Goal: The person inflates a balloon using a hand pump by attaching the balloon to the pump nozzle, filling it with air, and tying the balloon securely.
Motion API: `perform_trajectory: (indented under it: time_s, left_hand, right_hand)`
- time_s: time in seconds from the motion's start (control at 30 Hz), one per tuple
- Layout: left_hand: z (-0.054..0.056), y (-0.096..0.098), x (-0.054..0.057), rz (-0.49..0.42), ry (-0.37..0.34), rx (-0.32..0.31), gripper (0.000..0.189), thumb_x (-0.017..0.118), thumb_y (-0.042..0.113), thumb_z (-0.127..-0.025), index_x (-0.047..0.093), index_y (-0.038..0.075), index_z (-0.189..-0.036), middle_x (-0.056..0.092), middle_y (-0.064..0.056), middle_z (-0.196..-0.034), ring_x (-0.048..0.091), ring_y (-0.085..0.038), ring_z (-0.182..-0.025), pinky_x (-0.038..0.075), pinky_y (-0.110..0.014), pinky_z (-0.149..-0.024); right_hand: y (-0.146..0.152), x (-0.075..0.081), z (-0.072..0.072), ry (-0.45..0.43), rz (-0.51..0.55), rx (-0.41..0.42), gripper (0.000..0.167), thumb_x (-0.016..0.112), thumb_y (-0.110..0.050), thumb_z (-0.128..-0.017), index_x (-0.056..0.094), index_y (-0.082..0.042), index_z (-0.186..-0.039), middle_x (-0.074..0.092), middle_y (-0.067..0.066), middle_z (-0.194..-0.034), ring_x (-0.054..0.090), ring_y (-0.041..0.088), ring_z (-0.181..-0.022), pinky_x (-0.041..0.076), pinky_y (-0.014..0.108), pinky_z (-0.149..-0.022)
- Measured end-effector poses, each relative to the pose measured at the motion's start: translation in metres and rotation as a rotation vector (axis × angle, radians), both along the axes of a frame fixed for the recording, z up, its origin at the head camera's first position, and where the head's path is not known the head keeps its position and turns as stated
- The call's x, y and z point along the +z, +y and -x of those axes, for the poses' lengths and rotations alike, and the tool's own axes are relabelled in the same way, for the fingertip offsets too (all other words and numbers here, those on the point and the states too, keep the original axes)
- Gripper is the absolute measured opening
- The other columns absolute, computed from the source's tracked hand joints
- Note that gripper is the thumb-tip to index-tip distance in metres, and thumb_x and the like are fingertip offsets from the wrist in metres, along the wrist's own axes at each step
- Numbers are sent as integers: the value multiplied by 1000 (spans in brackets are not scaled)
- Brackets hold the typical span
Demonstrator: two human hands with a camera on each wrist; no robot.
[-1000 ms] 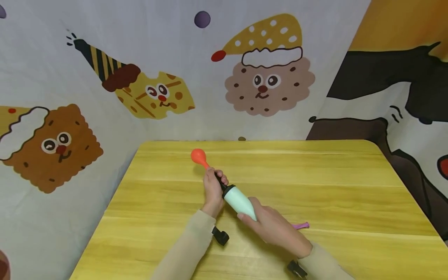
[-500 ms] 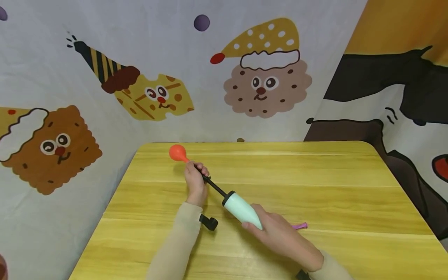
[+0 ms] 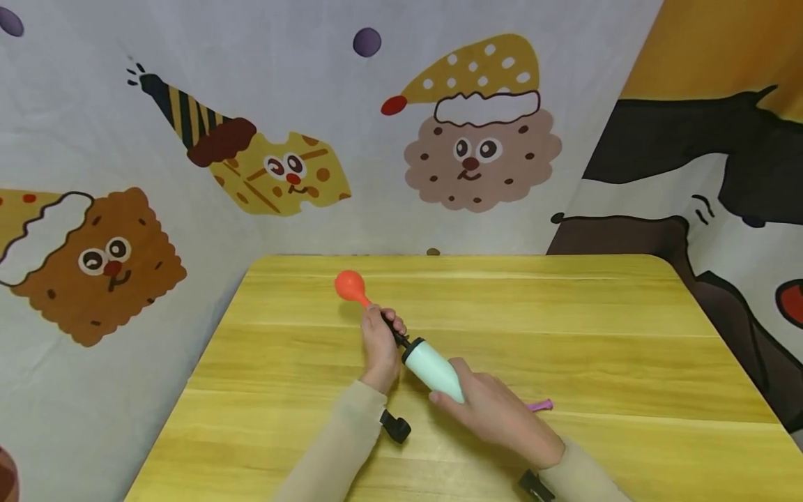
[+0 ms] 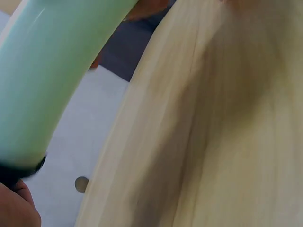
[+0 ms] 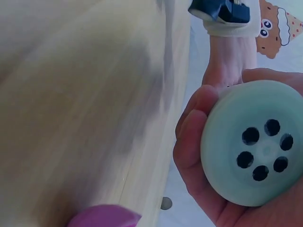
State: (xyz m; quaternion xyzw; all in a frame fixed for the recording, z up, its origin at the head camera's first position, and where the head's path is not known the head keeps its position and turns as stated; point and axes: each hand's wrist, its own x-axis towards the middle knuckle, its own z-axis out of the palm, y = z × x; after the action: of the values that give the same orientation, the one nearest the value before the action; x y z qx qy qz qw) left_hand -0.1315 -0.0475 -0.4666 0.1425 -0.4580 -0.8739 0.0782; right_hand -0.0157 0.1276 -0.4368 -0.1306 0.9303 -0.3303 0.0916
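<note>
A hand balloon pump with a mint-green barrel (image 3: 436, 371) slants across the middle of the table. My right hand (image 3: 498, 411) grips the barrel, and its holed end cap (image 5: 258, 182) faces the right wrist camera. My left hand (image 3: 381, 345) holds the pump's black nozzle end together with the neck of a small, partly inflated red balloon (image 3: 349, 285). A short bit of black rod shows between the left fingers and the barrel. In the left wrist view the barrel (image 4: 52, 71) fills the upper left.
A deflated purple balloon (image 3: 541, 405) lies on the wooden table (image 3: 596, 314), partly behind the right hand. Behind the table hangs a cloth (image 3: 301, 63) printed with cartoon snacks. Black straps with small devices (image 3: 396, 426) sit at both wrists.
The left hand first moved away up-left, baring the pump's black rod, then came back toward the barrel, so the rod is mostly hidden again. The red balloon travelled with it. The right hand shifted slightly.
</note>
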Motion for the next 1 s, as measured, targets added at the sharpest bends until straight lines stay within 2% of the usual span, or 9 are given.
perform_trajectory:
  time_s: [0.13,0.33,0.43,0.57,0.67,0.77,1.0]
  left_hand:
    - [-1,5,-1,36,-1,-13,35,28,26,-115,48,10,-90,48,2,-71,46,-8,-53,43,-20,-51]
    - [12,-4,-1,45,19,1,37,29,25,-115,47,9,-88,48,2,-69,46,-8,-51,42,-20,-48]
    - [21,-15,1,13,22,33,35,30,22,-114,47,8,-86,48,2,-67,46,-8,-50,42,-20,-46]
    - [31,-31,7,-39,54,111,32,32,20,-113,48,10,-86,48,3,-66,45,-6,-49,40,-18,-45]
    - [30,-36,11,-45,67,123,31,31,19,-113,46,9,-88,47,3,-66,44,-6,-48,40,-18,-44]
    - [26,-34,13,-33,75,91,32,28,21,-114,45,8,-91,47,2,-67,44,-7,-48,40,-19,-45]
    - [18,-21,7,-16,91,59,34,27,23,-115,46,9,-89,47,2,-69,44,-6,-51,41,-18,-47]
  right_hand:
    - [-4,-3,6,-16,17,-12,61,63,-58,-98,53,-10,-134,55,-1,-75,52,12,-62,43,31,-51]
    - [-9,-5,7,-5,37,-13,64,62,-57,-99,52,-8,-138,60,1,-83,56,13,-69,47,34,-58]
    - [-6,-4,3,17,25,-7,65,63,-56,-99,51,-8,-141,63,1,-86,57,12,-72,49,33,-60]
    - [1,1,-6,18,15,15,67,62,-57,-99,51,-9,-144,64,-1,-88,56,11,-73,48,31,-60]
    - [6,3,-13,-10,13,29,68,60,-60,-99,50,-10,-144,62,-3,-88,55,9,-72,47,30,-59]
    - [9,3,-17,-29,13,35,67,58,-61,-100,49,-11,-144,61,-4,-85,55,9,-70,47,28,-58]
    - [5,2,-11,-39,43,26,67,59,-59,-100,49,-9,-143,58,-2,-82,53,10,-67,46,29,-54]
